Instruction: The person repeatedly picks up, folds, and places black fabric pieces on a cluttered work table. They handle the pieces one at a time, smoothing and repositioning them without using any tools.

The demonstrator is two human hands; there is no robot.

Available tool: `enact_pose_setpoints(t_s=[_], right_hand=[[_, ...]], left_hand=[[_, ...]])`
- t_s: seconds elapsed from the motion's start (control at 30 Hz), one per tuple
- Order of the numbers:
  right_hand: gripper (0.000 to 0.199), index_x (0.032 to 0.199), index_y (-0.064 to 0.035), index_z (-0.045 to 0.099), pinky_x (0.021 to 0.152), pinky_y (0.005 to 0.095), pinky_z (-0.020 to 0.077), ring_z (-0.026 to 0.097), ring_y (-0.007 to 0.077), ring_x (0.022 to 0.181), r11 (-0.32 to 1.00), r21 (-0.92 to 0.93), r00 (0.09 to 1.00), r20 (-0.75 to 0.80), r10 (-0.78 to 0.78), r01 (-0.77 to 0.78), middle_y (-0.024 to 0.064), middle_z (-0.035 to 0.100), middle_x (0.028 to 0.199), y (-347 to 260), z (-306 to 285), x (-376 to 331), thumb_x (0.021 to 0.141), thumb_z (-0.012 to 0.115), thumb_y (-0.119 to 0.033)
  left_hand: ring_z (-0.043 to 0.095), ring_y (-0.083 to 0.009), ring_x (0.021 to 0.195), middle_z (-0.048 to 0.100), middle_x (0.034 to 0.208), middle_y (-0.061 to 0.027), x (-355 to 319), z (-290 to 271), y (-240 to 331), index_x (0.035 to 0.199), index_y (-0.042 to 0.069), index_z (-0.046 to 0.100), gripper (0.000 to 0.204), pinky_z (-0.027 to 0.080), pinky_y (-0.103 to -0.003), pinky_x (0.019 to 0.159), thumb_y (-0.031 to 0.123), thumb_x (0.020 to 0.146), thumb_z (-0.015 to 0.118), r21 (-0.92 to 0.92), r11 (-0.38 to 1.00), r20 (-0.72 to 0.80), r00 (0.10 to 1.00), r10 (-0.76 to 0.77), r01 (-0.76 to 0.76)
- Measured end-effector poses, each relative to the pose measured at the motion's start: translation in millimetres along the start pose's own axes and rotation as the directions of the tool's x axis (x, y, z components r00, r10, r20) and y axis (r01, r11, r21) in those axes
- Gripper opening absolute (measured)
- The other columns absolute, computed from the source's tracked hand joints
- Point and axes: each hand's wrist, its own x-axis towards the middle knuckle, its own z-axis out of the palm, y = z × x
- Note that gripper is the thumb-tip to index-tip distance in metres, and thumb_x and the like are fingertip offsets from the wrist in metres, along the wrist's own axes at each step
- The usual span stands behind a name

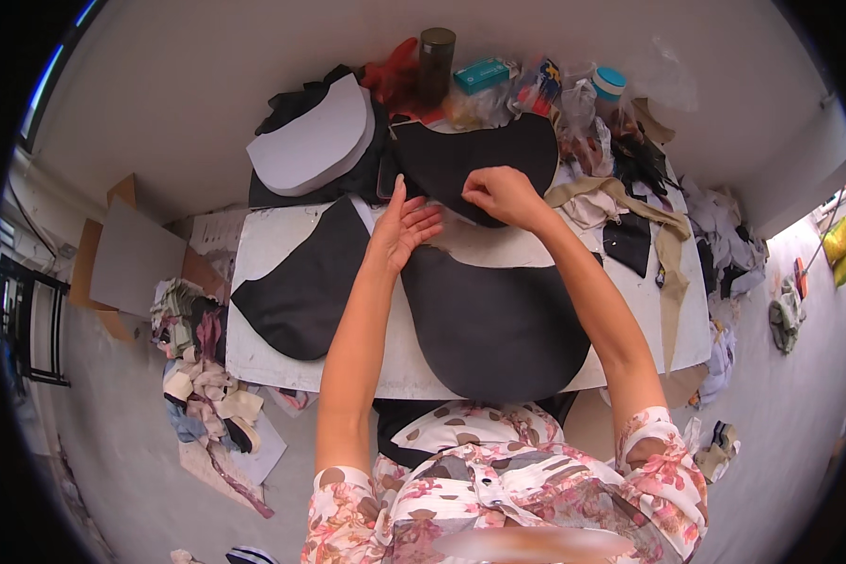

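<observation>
My left hand [406, 227] is raised over the table with its palm turned up and fingers apart, holding nothing. To its right my right hand [503, 195] is closed, fingertips pinched, over the lower part of a far black curved panel [470, 150]; what the fingertips hold, if anything, is too small to make out. A larger black panel [498, 324] with a rounded near edge lies in front of me, below both hands. Left of my left forearm lies another black panel [310, 287], with a white edge showing at its upper right.
A stack of white curved pieces [315, 141] sits on black material at the back left. Behind stand a dark canister [436, 66], a teal box [482, 75] and a blue-lidded tub [609, 85]. Beige strips [672, 244] lie right; fabric scraps [216, 395] and a cardboard box [131, 258] left.
</observation>
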Motion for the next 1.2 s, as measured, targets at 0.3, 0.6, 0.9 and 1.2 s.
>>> enact_pose_setpoints(t_s=[0.3, 0.6, 0.9, 1.2], right_hand=[[0.051, 0.12, -0.005, 0.059, 0.092, 0.0414, 0.048, 0.059, 0.0337, 0.109, 0.896, 0.022, 0.869, -0.257, -0.423, 0.443, 0.0194, 0.062, 0.116, -17, -25, 2, 0.071, 0.07, -0.014], [0.027, 0.098, -0.0053, 0.069, 0.09, 0.0396, 0.045, 0.063, 0.0313, 0.086, 0.952, -0.213, 0.969, -0.064, -0.24, 0.222, 0.0127, 0.066, 0.084, 33, -93, -35, 0.074, 0.073, -0.018], [0.023, 0.109, -0.0012, 0.064, 0.082, 0.0213, 0.0465, 0.06, 0.0063, 0.089, 0.65, 0.755, 0.895, -0.344, 0.283, 0.085, 0.0007, 0.067, 0.098, -2, -111, -135, 0.091, 0.065, -0.016], [0.024, 0.115, 0.0012, 0.059, 0.084, 0.0223, 0.0486, 0.063, 0.0086, 0.094, 0.43, 0.901, 0.848, -0.265, 0.459, 0.049, 0.0042, 0.067, 0.105, -48, -108, -201, 0.097, 0.053, -0.013]], left_hand=[[0.061, -0.0077, 0.079, 0.071, 0.089, -0.0031, -18, 37, 7, 0.101, 0.001, 0.071, 0.018, 0.05, -0.024, 0.071, 0.013, 0.087, 0.072, 0.54, 0.361, 0.334, 0.588, 0.737, -0.76], [0.062, -0.0079, 0.09, 0.071, 0.099, -0.004, -80, 36, 36, 0.111, 0.0, 0.069, 0.025, 0.048, -0.023, 0.085, -0.005, 0.088, 0.062, 0.494, 0.098, 0.394, 0.323, 0.86, -0.864], [0.065, -0.0128, 0.094, 0.068, 0.107, -0.0066, -118, 15, 24, 0.111, 0.001, 0.066, 0.023, 0.05, -0.025, 0.085, 0.017, 0.1, 0.053, 0.143, 0.493, 0.238, 0.513, 0.825, -0.858], [0.058, -0.0181, 0.116, 0.061, 0.124, -0.0105, -159, -31, -8, 0.127, -0.003, 0.055, 0.031, 0.045, -0.032, 0.102, 0.013, 0.101, 0.047, 0.044, 0.812, 0.163, 0.807, 0.568, -0.581]])
